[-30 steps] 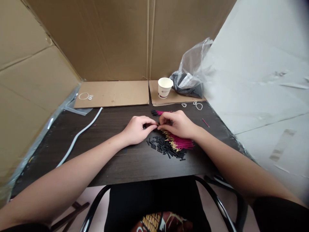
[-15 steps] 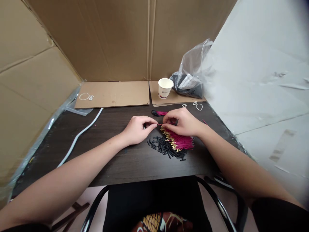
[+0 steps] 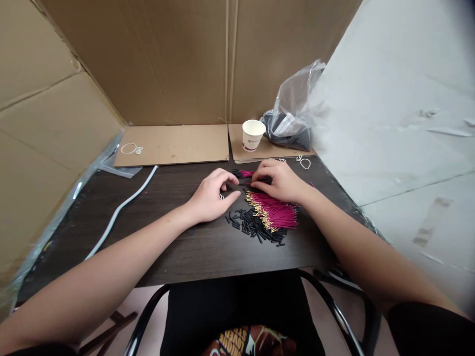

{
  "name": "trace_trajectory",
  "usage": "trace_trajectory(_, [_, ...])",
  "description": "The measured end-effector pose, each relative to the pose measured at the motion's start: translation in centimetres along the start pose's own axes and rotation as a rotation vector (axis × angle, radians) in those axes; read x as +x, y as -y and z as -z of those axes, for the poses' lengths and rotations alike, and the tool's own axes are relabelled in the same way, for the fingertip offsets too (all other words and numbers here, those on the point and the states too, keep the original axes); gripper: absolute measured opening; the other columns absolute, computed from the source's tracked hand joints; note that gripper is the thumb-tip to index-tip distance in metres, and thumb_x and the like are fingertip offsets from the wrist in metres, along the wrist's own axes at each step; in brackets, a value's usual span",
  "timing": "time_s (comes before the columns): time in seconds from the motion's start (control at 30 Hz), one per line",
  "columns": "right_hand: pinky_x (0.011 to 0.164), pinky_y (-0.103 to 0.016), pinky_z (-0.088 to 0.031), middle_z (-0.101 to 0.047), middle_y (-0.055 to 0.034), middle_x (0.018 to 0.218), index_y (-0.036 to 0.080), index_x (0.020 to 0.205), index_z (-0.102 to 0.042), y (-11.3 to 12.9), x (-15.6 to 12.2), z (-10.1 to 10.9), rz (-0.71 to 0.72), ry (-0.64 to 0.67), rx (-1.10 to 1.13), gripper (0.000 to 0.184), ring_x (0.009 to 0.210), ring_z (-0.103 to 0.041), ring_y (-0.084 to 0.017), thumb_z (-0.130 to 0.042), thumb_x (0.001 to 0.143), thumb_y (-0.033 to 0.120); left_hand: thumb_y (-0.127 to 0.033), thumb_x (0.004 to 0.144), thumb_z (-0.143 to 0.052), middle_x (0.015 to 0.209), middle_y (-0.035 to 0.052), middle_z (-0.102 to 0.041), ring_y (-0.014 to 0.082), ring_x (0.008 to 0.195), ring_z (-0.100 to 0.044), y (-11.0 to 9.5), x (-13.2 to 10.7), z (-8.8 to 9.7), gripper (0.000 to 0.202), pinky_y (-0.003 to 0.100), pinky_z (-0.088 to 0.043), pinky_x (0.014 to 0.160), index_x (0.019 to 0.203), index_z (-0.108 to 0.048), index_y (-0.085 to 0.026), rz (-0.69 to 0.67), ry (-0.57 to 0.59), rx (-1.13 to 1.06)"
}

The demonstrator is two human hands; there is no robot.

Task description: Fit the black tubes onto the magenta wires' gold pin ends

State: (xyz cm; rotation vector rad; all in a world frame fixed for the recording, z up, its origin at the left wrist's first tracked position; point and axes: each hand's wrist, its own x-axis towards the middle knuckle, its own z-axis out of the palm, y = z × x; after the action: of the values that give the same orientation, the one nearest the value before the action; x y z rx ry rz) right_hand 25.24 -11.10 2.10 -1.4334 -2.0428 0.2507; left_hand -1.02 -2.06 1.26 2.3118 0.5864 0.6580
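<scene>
The left hand gapes, nothing visible between thumb and fingers; the right hand curls nearly closed, its hold unclear. Pink wires and black tubes lie nearer on the worktop, likely for easy reach; a black-tipped bunch sits apart beyond, perhaps to avoid mixing.

Below the two grips, left and right, brown patterned cloth bears yellow block capitals, tilted nearly sideways: one line seems to read "LOVER", another starts "STRE", and a third looks like "UNIQUE", partly cut off. Beyond the right grip's fingertips, the paper cup carries a small dark logo and lettering, too small to read. Farther right, the bag's white label is illegible.
</scene>
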Motion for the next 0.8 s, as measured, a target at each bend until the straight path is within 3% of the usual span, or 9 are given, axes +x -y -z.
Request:
trace_trajectory(0.13, [0.087, -0.041, -0.049, -0.071, -0.0078, 0.095, 0.021, 0.097, -0.081, -1.2, 0.1, -0.8, -0.058, -0.029, -0.054, 0.008, 0.09, -0.065, -0.025, -0.079, 0.102, 0.027, -0.024, 0.1, -0.076, 0.115, 0.0072, -0.069, 0.0225, 0.1, -0.068, 0.2, -0.1, 0.0, 0.005, 0.044, -0.059, 0.1, 0.101, -0.077, -0.02, -0.072, 0.095, -0.01])
trace_trajectory(0.27, [0.081, -0.037, -0.046, -0.07, -0.0062, 0.091, 0.02, 0.091, -0.074, -0.9, 0.2, -0.2, -0.081, -0.071, -0.073, 0.012, 0.086, -0.062, -0.022, -0.08, 0.099, 0.026, -0.027, 0.107, -0.068, 0.131, 0.0117, -0.066, 0.0289, 0.125, -0.066, 0.4, -0.3, 0.0, 0.024, 0.053, -0.054, 0.118, 0.128, -0.078, -0.021, -0.124, 0.153, 0.028])
trace_trajectory(0.33, [0.076, -0.035, -0.043, -0.069, -0.0041, 0.085, 0.019, 0.088, -0.073, -0.5, 0.2, 0.6, -0.085, -0.018, -0.048, 0.015, 0.079, -0.06, -0.02, -0.08, 0.099, 0.025, -0.028, 0.111, -0.062, 0.139, 0.0134, -0.063, 0.0309, 0.134, -0.061, 0.5, -0.3, 0.0, 0.035, 0.057, -0.051, 0.123, 0.142, -0.076, -0.023, -0.148, 0.178, 0.06])
trace_trajectory(0.43, [0.072, -0.033, -0.042, -0.069, -0.0022, 0.081, 0.018, 0.088, -0.075, 0.2, 0.0, 1.7, -0.08, 0.152, 0.021, 0.013, 0.073, -0.059, -0.017, -0.08, 0.097, 0.027, -0.029, 0.113, -0.058, 0.145, 0.0142, -0.062, 0.0328, 0.14, -0.057, 0.6, -0.4, 0.0, 0.039, 0.06, -0.048, 0.126, 0.148, -0.075, -0.025, -0.172, 0.211, 0.113])
trace_trajectory(0.57, [0.073, -0.032, -0.045, -0.075, -0.0047, 0.089, 0.018, 0.09, -0.079, 0.9, -0.1, 2.3, -0.048, 0.304, 0.082, 0.008, 0.078, -0.063, -0.018, -0.076, 0.096, 0.023, -0.028, 0.112, -0.061, 0.14, 0.0137, -0.067, 0.0323, 0.134, -0.061, 0.8, -0.4, -0.2, 0.032, 0.058, -0.053, 0.121, 0.135, -0.082, -0.023, -0.202, 0.175, 0.13])
trace_trajectory(0.7, [0.072, -0.031, -0.046, -0.075, -0.0042, 0.09, 0.018, 0.089, -0.078, 1.2, -0.1, 2.1, -0.028, 0.34, 0.099, 0.01, 0.077, -0.064, -0.017, -0.071, 0.093, 0.013, -0.024, 0.108, -0.069, 0.121, 0.0105, -0.073, 0.0281, 0.115, -0.07, 1.0, -0.2, -0.3, 0.018, 0.051, -0.059, 0.108, 0.108, -0.087, -0.021, -0.215, 0.075, 0.11])
trace_trajectory(0.8, [0.074, -0.031, -0.047, -0.076, -0.0043, 0.09, 0.018, 0.088, -0.076, 1.1, -0.1, 2.0, -0.005, 0.355, 0.088, 0.011, 0.078, -0.065, -0.017, -0.069, 0.093, 0.01, -0.022, 0.105, -0.072, 0.114, 0.0088, -0.074, 0.0264, 0.109, -0.072, 1.0, -0.1, -0.2, 0.014, 0.049, -0.059, 0.105, 0.099, -0.084, -0.021, -0.21, 0.048, 0.09])
